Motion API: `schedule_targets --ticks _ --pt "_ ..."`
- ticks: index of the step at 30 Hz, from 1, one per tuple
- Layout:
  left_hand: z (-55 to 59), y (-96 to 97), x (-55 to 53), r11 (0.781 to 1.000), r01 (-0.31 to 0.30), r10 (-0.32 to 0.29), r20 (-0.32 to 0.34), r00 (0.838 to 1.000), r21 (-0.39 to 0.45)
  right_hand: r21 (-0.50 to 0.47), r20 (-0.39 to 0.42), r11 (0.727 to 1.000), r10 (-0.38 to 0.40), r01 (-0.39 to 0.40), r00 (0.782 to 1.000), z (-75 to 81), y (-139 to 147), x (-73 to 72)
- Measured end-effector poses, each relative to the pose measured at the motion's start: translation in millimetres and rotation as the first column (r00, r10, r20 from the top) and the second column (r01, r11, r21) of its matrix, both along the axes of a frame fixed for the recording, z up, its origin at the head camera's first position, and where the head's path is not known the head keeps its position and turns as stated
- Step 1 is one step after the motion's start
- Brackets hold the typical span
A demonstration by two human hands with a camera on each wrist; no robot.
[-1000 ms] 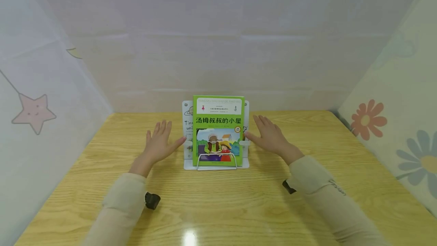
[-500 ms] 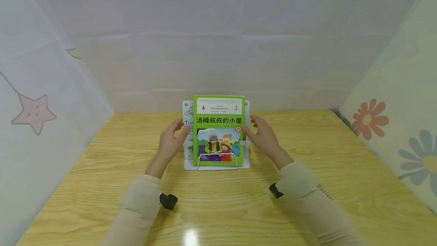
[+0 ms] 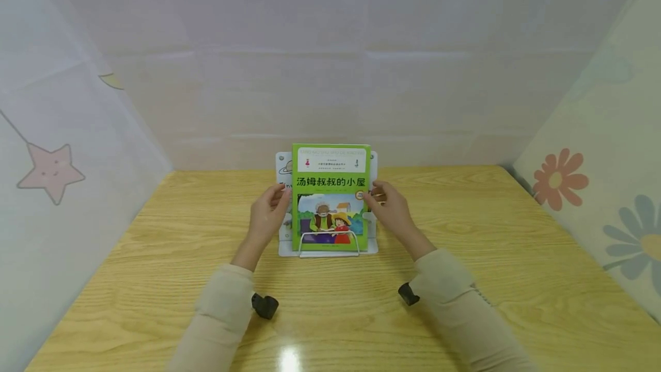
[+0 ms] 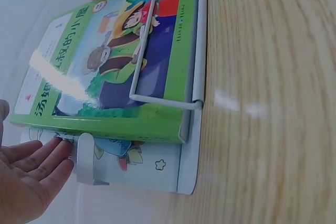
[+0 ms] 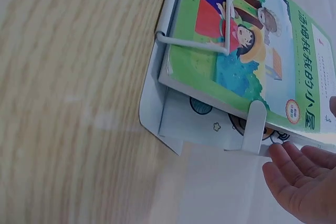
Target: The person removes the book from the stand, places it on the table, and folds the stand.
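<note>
A green picture book [image 3: 330,188] stands upright on a white book stand [image 3: 285,233], behind a white wire holder [image 3: 327,234]. My left hand [image 3: 267,211] is at the book's left edge. Its fingers [image 4: 44,166] are fairly straight and reach alongside the spine, next to a white side clip [image 4: 85,158] of the stand. On the other side my right hand [image 3: 392,208] is at the book's right edge. There the relaxed fingers [image 5: 294,163] point at the page edges beside the second clip [image 5: 254,127]. Both thumbs lie toward the front cover.
The stand is on a wood-grain table [image 3: 330,314]. A pale cloth backdrop [image 3: 330,96] hangs behind, with patterned sheets at both sides. Each sleeve has a small black device [image 3: 265,306] near the wrist.
Both hands have moved inward from beside the stand to the book's two side edges, their fingers bending from a wide spread. The book and stand have not moved.
</note>
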State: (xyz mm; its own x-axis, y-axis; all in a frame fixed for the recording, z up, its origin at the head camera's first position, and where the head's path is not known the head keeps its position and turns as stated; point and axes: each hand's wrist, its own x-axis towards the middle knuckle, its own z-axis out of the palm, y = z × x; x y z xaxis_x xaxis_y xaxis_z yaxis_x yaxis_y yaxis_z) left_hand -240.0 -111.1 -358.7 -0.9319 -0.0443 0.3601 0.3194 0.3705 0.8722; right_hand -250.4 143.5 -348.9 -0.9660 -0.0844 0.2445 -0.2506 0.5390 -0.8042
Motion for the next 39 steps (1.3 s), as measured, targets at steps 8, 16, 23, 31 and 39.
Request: schedule_targets --ticks 8,16,23,31,39 --pt "-2.0 4.1 -1.7 1.0 -0.013 0.013 0.047 0.999 0.001 -0.082 0.063 0.997 0.004 0.001 0.998 -0.8 -6.6 0.2" --pt "-2.5 7.8 -7.3 1.0 -0.028 0.027 0.063 0.998 0.002 -0.124 0.092 0.992 -0.012 0.023 0.996 -1.2 -9.9 -4.8" --pt "-3.6 11.6 -13.8 1.0 -0.027 0.028 0.041 0.999 -0.014 -0.159 0.139 0.984 -0.063 0.085 0.988 -1.2 -16.4 -10.6" --pt "-2.0 12.6 -17.5 0.998 -0.045 0.048 0.055 0.997 -0.046 -0.172 0.149 0.968 -0.159 0.184 0.976 0.0 -22.9 -14.2" --pt "-2.7 11.3 -17.4 0.998 -0.056 0.057 0.067 0.996 -0.011 -0.184 0.195 0.944 -0.237 0.273 0.952 3.7 -26.9 -15.7"
